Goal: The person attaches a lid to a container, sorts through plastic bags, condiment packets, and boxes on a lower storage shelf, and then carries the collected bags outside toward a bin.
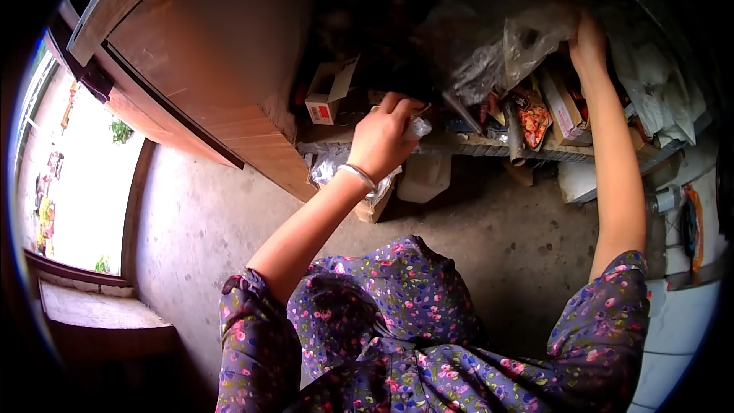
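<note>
My left hand (pixel 381 138), with a ring and a silver bangle, is closed at the front edge of a dark shelf. A small crumpled piece of see-through plastic (pixel 418 128) pokes out from under its fingers. Further back on the right, my right hand (pixel 589 44) grips the upper edge of a large see-through plastic bag (pixel 529 44); its fingertips are partly hidden. The bag hangs loosely over the shelf's contents. Below it lie a red and orange packet (pixel 534 118) and a long cardboard box (pixel 564 107).
A small open carton (pixel 329 93) stands on the shelf (pixel 478 140) left of my left hand. Beneath the shelf are a whitish plastic container (pixel 425 177) and a box with plastic wrap (pixel 372 206). A wooden panel (pixel 222 107) borders the left; more plastic (pixel 657 84) hangs at the right.
</note>
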A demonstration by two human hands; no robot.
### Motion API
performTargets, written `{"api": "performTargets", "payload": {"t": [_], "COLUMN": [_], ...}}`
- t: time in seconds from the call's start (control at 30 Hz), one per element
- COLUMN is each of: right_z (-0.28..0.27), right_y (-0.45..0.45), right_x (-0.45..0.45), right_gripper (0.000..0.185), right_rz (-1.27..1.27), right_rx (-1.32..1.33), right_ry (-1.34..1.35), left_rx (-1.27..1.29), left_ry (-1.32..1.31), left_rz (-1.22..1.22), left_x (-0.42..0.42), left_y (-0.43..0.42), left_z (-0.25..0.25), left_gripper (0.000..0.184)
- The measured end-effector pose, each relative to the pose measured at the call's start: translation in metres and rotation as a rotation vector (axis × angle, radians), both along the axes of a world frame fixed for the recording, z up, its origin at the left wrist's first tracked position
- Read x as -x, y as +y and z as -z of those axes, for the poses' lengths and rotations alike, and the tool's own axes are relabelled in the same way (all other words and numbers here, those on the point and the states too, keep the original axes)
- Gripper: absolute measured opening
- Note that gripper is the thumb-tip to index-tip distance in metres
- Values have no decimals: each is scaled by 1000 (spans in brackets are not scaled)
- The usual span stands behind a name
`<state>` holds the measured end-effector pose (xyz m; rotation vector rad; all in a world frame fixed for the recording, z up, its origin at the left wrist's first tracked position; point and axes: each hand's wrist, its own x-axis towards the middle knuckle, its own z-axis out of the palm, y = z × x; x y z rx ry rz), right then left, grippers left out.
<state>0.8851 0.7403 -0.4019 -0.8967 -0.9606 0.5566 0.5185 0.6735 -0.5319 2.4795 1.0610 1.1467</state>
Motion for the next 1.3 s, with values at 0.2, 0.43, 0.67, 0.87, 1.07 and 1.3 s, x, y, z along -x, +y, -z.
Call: {"api": "performTargets", "payload": {"t": [0.2,0.43,0.67,0.87,1.07,1.3], "right_z": [62,59,97,119,67,28], "right_y": [-51,-96,-90,-67,-71,-31], "right_x": [30,90,140,144,148,254], "right_gripper": [88,80,19,22,21,33], "right_rz": [58,668,-97,-6,-398,-1060], "right_rx": [564,99,-214,62,361,751], "right_ry": [-1200,-1683,-1700,-1804,-1389,-357], "left_rx": [-63,-247,-119,28,230,423], "left_ry": [197,312,151,36,-63,-227], "left_rz": [-91,-92,114,91,30,73], "left_x": [-48,-44,-16,29,87,95], "left_y": [-4,-30,-72,-96,-113,-118], "left_z": [21,34,42,29,21,24], "left_gripper": [41,29,36,44,45,38]}}
